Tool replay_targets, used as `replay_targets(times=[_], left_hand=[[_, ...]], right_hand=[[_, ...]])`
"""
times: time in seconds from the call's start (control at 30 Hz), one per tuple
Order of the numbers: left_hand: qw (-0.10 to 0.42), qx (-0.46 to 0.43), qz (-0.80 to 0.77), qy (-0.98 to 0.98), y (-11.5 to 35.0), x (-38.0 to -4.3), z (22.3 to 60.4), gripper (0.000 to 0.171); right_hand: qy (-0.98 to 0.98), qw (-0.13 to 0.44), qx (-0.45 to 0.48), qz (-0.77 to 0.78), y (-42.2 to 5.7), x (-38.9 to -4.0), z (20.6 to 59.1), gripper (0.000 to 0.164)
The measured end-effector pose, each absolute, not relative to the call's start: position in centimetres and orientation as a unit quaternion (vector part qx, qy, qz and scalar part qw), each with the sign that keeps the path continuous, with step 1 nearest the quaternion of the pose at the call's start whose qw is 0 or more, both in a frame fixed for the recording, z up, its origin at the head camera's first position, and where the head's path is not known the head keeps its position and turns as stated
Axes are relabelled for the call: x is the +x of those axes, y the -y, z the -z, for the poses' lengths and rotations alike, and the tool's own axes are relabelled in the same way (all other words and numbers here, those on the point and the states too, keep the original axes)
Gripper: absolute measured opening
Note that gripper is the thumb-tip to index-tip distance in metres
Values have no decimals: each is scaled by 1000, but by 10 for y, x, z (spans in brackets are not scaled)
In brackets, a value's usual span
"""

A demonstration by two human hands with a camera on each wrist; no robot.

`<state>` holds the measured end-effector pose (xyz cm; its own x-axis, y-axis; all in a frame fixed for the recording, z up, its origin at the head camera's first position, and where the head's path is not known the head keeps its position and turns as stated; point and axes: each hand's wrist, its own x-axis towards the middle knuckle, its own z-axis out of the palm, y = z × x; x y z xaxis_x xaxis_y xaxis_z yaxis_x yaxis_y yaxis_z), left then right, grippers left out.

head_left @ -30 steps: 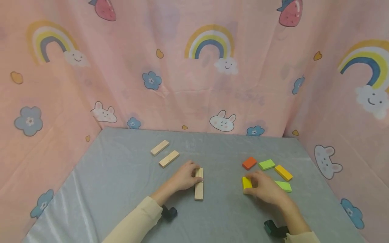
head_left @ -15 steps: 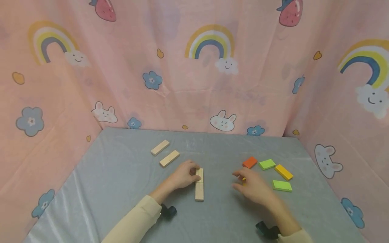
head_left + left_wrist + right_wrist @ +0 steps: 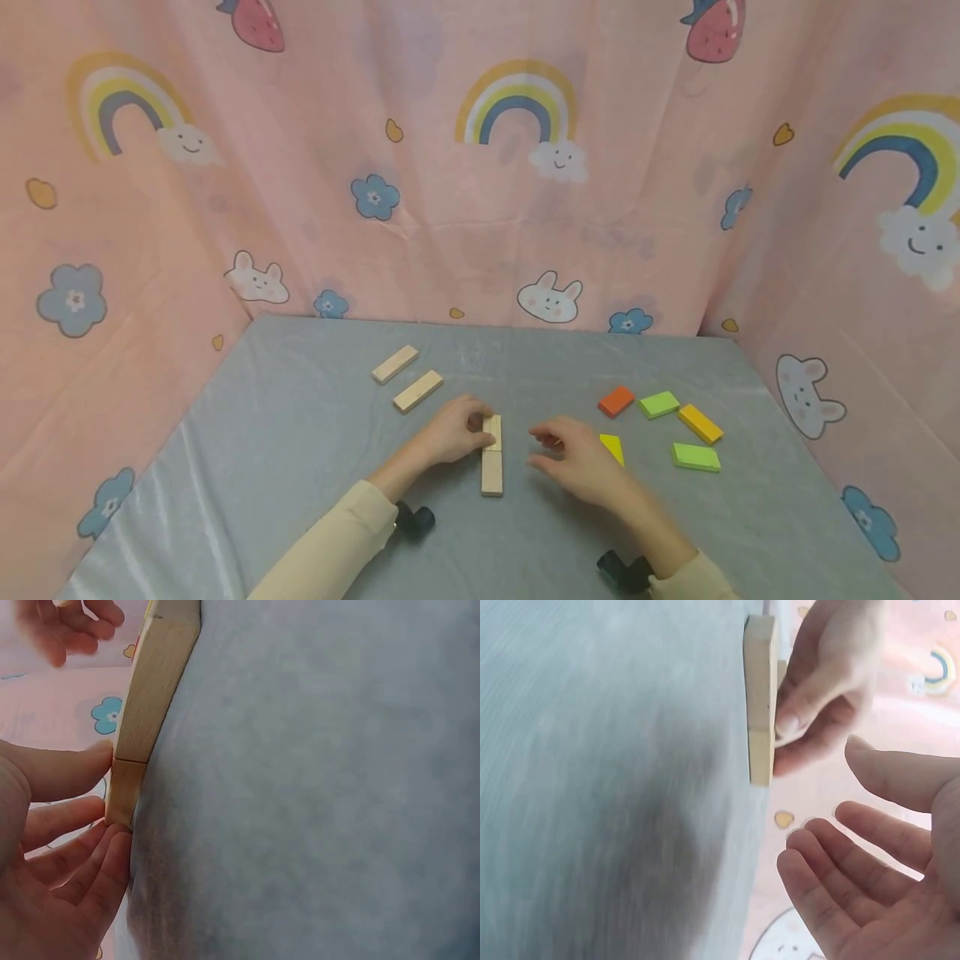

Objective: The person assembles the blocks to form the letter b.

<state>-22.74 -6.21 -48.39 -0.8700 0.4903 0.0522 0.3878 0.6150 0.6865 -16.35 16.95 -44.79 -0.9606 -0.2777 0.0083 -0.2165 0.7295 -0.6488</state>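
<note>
Two plain wooden blocks lie end to end in a line on the grey cloth. My left hand [image 3: 452, 432] pinches the far wooden block [image 3: 492, 427], its thumb at the seam and its fingers at the far end. The near wooden block [image 3: 492, 477] continues the line toward me. To the right of this pair, my right hand [image 3: 581, 461] hovers with fingers spread and nothing in them; in the right wrist view its palm [image 3: 885, 900] shows bare. Partly hidden behind that hand lies a yellow block [image 3: 612, 447].
Two more wooden blocks [image 3: 418, 392] lie at the back left. On the right are a red block [image 3: 617, 402], an orange-yellow block [image 3: 701, 424] and two green blocks [image 3: 696, 457]. A pink printed curtain [image 3: 450, 250] surrounds the table's back and sides.
My right hand has let go of the yellow block and moved left toward the wooden pair. The left hand has stayed at the far wooden block.
</note>
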Motion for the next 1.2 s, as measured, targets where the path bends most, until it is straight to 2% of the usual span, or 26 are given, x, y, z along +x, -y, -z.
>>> replay_targets(times=[0.2, 0.77, 1.2], left_hand=[[67, 251, -364, -895, 63, -229, 485, 38], [81, 232, -385, -890, 78, -228, 477, 34], [-29, 207, -363, -908, 109, -246, 471, 28]], right_hand=[[-923, 35, -168, 344, -156, -166, 450, 36], [-914, 84, -200, 343, -134, -177, 460, 36], [-922, 104, -189, 321, -127, -180, 465, 33]])
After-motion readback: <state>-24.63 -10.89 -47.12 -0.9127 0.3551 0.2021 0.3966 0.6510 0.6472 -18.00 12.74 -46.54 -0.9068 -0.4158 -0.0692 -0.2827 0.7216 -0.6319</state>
